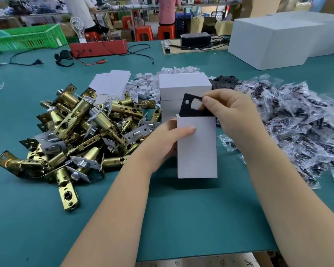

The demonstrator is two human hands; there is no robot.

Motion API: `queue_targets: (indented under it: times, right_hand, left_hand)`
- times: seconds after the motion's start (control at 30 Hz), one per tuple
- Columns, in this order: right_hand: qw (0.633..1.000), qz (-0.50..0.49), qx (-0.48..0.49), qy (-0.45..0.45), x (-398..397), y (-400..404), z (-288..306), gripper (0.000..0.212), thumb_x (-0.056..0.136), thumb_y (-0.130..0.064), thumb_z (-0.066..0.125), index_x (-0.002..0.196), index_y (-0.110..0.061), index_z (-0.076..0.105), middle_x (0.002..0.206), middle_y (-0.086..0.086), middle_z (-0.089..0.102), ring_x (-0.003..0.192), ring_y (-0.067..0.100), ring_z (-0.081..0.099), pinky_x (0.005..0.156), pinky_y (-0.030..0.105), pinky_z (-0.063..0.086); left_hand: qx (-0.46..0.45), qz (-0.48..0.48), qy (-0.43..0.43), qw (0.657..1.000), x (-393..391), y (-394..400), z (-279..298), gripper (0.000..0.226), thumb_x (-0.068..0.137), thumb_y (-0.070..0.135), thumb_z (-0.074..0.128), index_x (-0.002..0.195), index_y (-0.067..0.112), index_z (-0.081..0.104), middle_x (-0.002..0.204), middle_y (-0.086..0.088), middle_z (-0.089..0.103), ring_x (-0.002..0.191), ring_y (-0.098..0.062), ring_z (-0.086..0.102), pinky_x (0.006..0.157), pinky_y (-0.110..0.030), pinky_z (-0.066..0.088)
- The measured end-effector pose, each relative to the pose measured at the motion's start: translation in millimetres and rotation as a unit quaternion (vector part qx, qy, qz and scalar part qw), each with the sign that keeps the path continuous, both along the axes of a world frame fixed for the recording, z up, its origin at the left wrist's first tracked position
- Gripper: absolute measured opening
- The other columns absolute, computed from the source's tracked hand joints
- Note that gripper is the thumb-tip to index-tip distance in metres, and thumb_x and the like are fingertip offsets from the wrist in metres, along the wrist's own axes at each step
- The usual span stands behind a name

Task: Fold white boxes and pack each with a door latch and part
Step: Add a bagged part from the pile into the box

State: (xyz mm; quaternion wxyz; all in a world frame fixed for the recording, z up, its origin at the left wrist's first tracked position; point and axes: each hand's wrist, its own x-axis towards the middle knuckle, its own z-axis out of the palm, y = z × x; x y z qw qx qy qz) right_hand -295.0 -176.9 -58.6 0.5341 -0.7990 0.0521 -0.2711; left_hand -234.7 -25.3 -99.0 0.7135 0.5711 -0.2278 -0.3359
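Note:
My left hand grips a small folded white box upright above the green table, thumb across its front face. My right hand pinches a black flat plate with a round hole and a square cutout; its lower end sits inside the box's open top. A heap of brass door latches lies to the left. Flat white box blanks lie behind the heap.
A stack of closed white boxes stands behind my hands, with small white plastic parts around it. Clear bags of dark parts cover the right side. A large white carton, a red device and cables sit at the back.

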Motion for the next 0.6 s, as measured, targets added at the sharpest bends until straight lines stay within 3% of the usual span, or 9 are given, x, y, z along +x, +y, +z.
queue_targets:
  times: [0.2, 0.37, 0.5, 0.6]
  right_hand:
    - [0.997, 0.005, -0.057, 0.046, -0.1, 0.9, -0.4, 0.021, 0.093, -0.011, 0.057, 0.083, -0.026, 0.067, 0.072, -0.009, 0.065, 0.068, 0.004, 0.056, 0.069, 0.022, 0.047]
    - [0.99, 0.042, -0.086, 0.105, -3.6, 0.3, 1.9, 0.033, 0.09, -0.007, 0.053, 0.072, -0.032, 0.065, 0.086, 0.009, 0.07, 0.076, 0.014, 0.055, 0.07, 0.029, 0.044]
    - [0.985, 0.11, -0.06, 0.12, -7.6, -7.0, 8.1, 0.041, 0.091, -0.001, 0.05, 0.073, -0.033, 0.068, 0.075, -0.018, 0.068, 0.073, -0.002, 0.058, 0.069, 0.012, 0.045]
    - [0.992, 0.073, -0.052, 0.093, -5.6, -6.7, 5.8, 0.046, 0.087, -0.001, 0.047, 0.059, -0.033, 0.066, 0.063, -0.022, 0.064, 0.063, -0.002, 0.055, 0.061, 0.017, 0.045]
  left_hand:
    - [-0.008, -0.007, 0.004, 1.0, 2.0, -0.9, -2.6, 0.026, 0.08, 0.024, 0.065, 0.106, 0.021, 0.065, 0.099, 0.001, 0.074, 0.092, -0.015, 0.07, 0.077, -0.03, 0.057]
    - [-0.009, 0.0, 0.002, 1.0, 2.0, -0.5, -3.5, 0.029, 0.079, 0.024, 0.066, 0.108, 0.019, 0.063, 0.099, 0.002, 0.074, 0.094, -0.015, 0.07, 0.082, -0.031, 0.056]
    - [-0.016, -0.009, -0.002, 1.0, 1.0, 1.6, -2.3, 0.03, 0.08, 0.023, 0.067, 0.109, 0.017, 0.062, 0.099, 0.002, 0.074, 0.094, -0.015, 0.07, 0.078, -0.028, 0.057]
    - [-0.003, -0.007, -0.019, 1.0, 0.5, 1.4, -2.9, 0.033, 0.079, 0.026, 0.07, 0.111, 0.021, 0.063, 0.102, 0.003, 0.074, 0.098, -0.016, 0.07, 0.08, -0.029, 0.056]
